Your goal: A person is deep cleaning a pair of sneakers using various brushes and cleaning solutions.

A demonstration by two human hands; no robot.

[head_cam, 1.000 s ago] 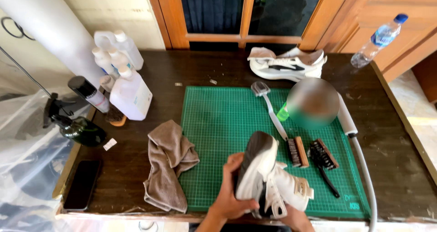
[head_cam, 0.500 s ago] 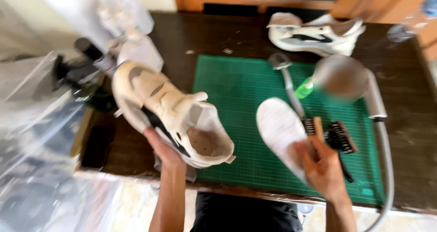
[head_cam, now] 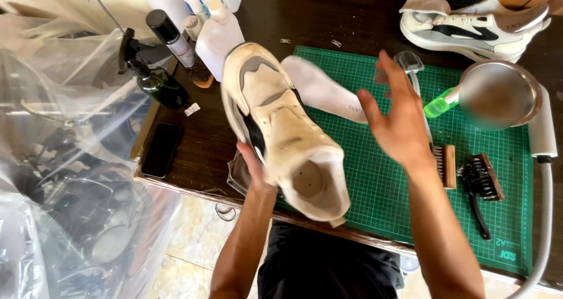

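My left hand [head_cam: 253,169] grips a dirty white sneaker [head_cam: 281,129] from below, holding it up over the table's front edge with its opening toward me. My right hand [head_cam: 396,118] hovers open above the green cutting mat [head_cam: 375,176], fingers spread, holding nothing. A white insole [head_cam: 325,90] lies on the mat just beyond the shoe, left of my right hand. The second white sneaker [head_cam: 469,23] rests at the far right of the table.
Two brushes [head_cam: 448,165] [head_cam: 481,181] lie on the mat to the right. A round metal lamp head [head_cam: 498,93], a green bottle [head_cam: 440,102] and a hose are nearby. White bottles [head_cam: 217,32], a dark spray bottle [head_cam: 149,76] and a black phone [head_cam: 159,149] stand left. Plastic sheeting [head_cam: 64,158] hangs left.
The sneaker has swung right and nearer to me in my left hand. My right hand let go of the insole, which now lies on the mat, and it has opened.
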